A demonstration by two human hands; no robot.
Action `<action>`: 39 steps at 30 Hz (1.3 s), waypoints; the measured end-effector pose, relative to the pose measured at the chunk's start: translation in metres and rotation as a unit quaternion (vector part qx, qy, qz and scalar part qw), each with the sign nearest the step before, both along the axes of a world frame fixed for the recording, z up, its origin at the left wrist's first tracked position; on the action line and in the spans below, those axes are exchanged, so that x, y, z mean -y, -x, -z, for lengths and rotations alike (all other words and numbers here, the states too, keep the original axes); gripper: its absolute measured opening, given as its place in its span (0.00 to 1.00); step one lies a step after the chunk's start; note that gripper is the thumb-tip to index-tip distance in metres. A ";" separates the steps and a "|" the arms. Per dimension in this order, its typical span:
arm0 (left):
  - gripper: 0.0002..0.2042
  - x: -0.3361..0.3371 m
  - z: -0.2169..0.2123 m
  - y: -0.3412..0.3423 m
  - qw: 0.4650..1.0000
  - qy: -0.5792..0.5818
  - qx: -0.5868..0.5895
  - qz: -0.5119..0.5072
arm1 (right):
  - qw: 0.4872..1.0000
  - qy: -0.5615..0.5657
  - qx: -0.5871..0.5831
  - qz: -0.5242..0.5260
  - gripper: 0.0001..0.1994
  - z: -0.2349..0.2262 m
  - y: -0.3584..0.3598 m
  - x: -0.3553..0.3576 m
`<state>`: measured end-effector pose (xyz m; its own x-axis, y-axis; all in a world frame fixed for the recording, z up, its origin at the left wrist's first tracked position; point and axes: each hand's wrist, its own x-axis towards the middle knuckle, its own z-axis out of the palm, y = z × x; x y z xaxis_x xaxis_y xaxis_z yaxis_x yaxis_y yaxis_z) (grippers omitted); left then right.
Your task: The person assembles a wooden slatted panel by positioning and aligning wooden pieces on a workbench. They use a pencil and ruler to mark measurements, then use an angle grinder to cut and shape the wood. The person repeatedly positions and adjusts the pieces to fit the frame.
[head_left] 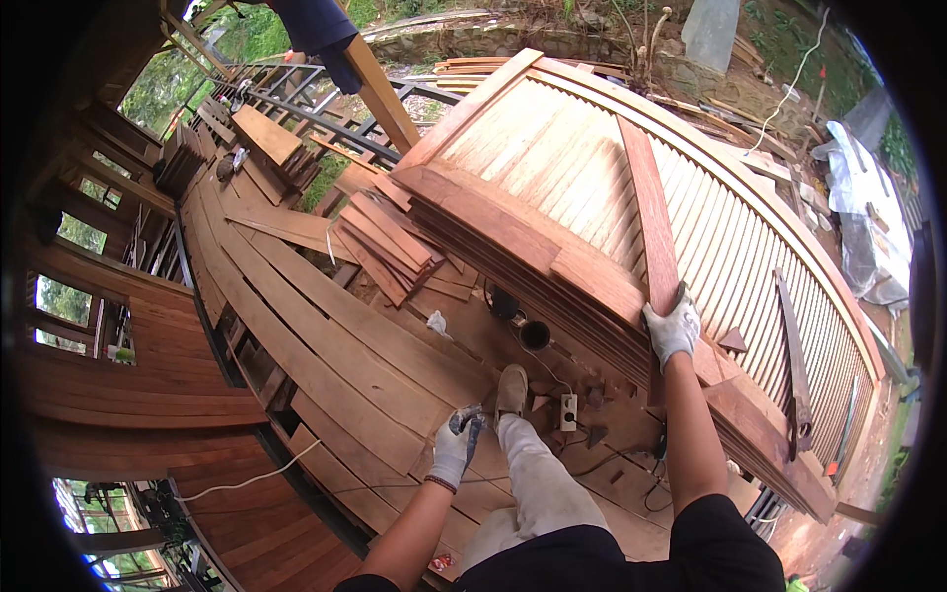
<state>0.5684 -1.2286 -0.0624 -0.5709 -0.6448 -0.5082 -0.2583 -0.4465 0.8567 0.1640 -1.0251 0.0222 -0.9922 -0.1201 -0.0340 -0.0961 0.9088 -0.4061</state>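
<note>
A stack of wooden louvred door panels [552,128] lies in front of me to the right. My right hand [676,326], in a pale work glove, is closed round the near end of a reddish wooden board [646,202] that lies across the top panel. To the right of that hand, a handsaw [787,335] rests on the slats, with a small dark wooden wedge [733,340] between them. My left hand [457,444], also gloved, hangs low beside my leg with its fingers curled in. Whatever it may hold is hidden.
Loose reddish boards [390,242] are piled left of the stack. Long planks [326,316] form the floor. A power strip [568,412] and cords lie near my foot, by a dark round tube [534,336]. Another person [321,35] stands beyond, by a wooden post [387,104].
</note>
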 end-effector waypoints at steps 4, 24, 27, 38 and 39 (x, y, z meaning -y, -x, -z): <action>0.17 0.139 -0.043 0.113 0.982 0.187 -0.015 0.004 | 0.999 -0.002 -0.047 0.004 0.50 0.007 -0.019 -0.005; 0.41 0.435 -0.111 0.477 0.619 0.618 0.369 0.315 | 0.997 -0.008 -0.073 -0.003 0.51 -0.006 -0.022 0.003; 0.41 0.440 -0.109 0.472 0.618 0.656 0.346 0.261 | 0.997 -0.008 -0.072 0.003 0.51 -0.002 -0.024 -0.001; 0.30 0.388 -0.110 0.447 0.979 -0.022 0.033 0.199 | 0.998 -0.011 -0.054 0.031 0.53 -0.001 -0.023 -0.002; 0.30 0.366 -0.114 0.455 0.978 0.062 0.055 0.191 | 0.998 -0.012 -0.056 0.031 0.53 -0.004 -0.022 0.000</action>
